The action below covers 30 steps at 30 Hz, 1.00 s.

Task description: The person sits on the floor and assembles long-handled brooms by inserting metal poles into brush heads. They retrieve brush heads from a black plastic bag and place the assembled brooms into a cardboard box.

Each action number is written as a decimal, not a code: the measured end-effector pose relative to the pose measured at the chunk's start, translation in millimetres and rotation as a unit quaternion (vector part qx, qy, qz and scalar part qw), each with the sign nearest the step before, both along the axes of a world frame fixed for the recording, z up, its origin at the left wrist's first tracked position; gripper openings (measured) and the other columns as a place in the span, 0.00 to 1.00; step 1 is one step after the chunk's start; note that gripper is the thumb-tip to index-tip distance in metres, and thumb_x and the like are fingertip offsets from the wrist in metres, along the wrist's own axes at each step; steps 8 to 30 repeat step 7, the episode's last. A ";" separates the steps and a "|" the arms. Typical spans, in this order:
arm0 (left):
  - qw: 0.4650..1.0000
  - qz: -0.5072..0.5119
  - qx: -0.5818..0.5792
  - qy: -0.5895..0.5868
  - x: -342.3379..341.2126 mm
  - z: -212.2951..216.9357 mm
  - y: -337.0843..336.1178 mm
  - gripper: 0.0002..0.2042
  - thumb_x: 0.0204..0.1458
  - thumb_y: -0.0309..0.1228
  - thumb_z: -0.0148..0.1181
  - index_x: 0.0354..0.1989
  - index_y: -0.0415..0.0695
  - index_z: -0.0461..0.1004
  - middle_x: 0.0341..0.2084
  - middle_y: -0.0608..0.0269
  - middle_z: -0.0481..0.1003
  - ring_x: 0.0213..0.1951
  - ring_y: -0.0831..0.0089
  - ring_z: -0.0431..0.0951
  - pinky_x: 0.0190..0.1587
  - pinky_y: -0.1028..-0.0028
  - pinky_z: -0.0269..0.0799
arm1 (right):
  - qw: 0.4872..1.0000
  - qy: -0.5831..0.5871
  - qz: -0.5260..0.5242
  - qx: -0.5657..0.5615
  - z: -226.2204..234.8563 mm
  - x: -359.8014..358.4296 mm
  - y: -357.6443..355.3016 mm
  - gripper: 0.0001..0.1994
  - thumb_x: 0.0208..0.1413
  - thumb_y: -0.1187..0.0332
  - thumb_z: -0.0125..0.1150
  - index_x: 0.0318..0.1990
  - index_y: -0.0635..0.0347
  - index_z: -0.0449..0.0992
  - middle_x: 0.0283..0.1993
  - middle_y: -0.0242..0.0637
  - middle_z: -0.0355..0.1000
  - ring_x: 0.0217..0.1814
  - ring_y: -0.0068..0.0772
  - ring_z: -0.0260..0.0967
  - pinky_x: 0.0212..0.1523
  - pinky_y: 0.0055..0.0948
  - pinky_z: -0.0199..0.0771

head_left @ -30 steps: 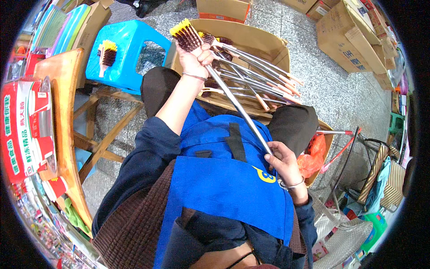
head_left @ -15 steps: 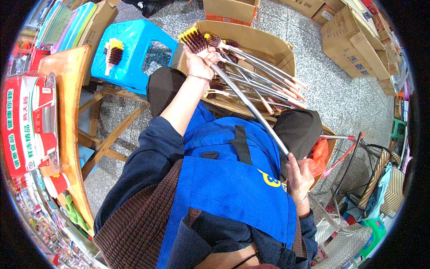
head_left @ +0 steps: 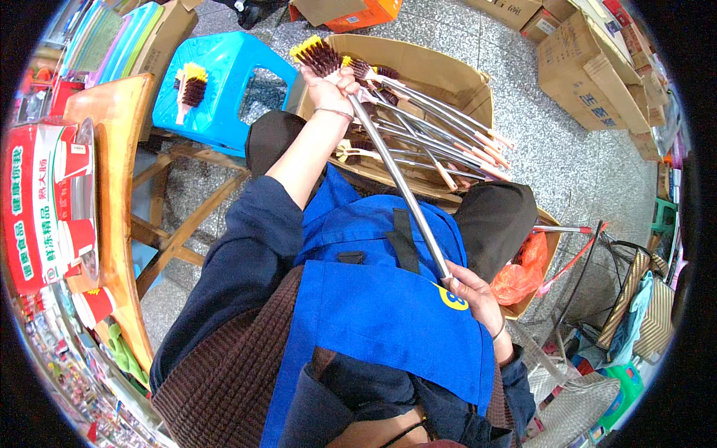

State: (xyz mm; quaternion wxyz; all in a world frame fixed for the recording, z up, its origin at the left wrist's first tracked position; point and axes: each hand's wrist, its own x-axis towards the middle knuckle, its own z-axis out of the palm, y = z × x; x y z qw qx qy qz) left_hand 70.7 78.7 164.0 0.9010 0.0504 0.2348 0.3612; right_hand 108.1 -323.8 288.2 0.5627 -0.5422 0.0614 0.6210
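Observation:
A long-handled brush (head_left: 399,179) with dark bristles tipped in yellow lies slantwise across my lap. Its metal pole runs from the bristle head at the upper left down to my waist. My left hand (head_left: 328,91) is closed around the neck just below the bristles. At the pole's lower end, my right hand (head_left: 478,299) grips it between thumb and fingers, over the blue apron (head_left: 373,313). Beyond my knees stands an open cardboard box (head_left: 441,63) with several similar brushes (head_left: 448,127), their pinkish handle ends pointing right.
A short brush (head_left: 192,89) sits on a blue plastic stool (head_left: 224,56) at the left, near a wooden bench (head_left: 112,201). An orange bag (head_left: 523,272) lies beside my right knee. Cardboard cartons (head_left: 582,75) stand far right; an orange box (head_left: 366,13) is at the top.
My right hand and the pole's lower end have moved left over the apron. My left hand and the bristle head have shifted slightly left. The orange box at the top has moved left and turned.

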 end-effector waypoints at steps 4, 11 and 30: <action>0.994 -0.014 0.071 0.077 4.4 -6.6 3.8 0.35 0.45 0.70 0.27 0.31 0.45 0.60 0.18 0.63 0.60 0.12 0.80 0.54 0.14 0.80 0.51 | 0.988 -0.131 0.056 -0.057 4.9 13.4 2.6 0.17 0.52 0.72 0.57 0.51 0.61 0.70 0.26 0.27 0.69 0.23 0.14 0.61 0.23 0.13 0.60; 0.997 -0.012 0.045 0.055 1.9 -13.8 4.0 0.37 0.45 0.71 0.24 0.31 0.45 0.60 0.18 0.61 0.61 0.12 0.80 0.53 0.13 0.80 0.50 | 0.961 -0.256 0.096 -0.052 5.4 12.8 2.6 0.17 0.53 0.72 0.56 0.52 0.59 0.70 0.27 0.28 0.70 0.23 0.13 0.61 0.24 0.12 0.61; 0.997 -0.012 0.045 0.055 1.9 -13.8 4.0 0.37 0.45 0.71 0.24 0.31 0.45 0.60 0.18 0.61 0.61 0.12 0.80 0.53 0.13 0.80 0.50 | 0.961 -0.256 0.096 -0.052 5.4 12.8 2.6 0.17 0.53 0.72 0.56 0.52 0.59 0.70 0.27 0.28 0.70 0.23 0.13 0.61 0.24 0.12 0.61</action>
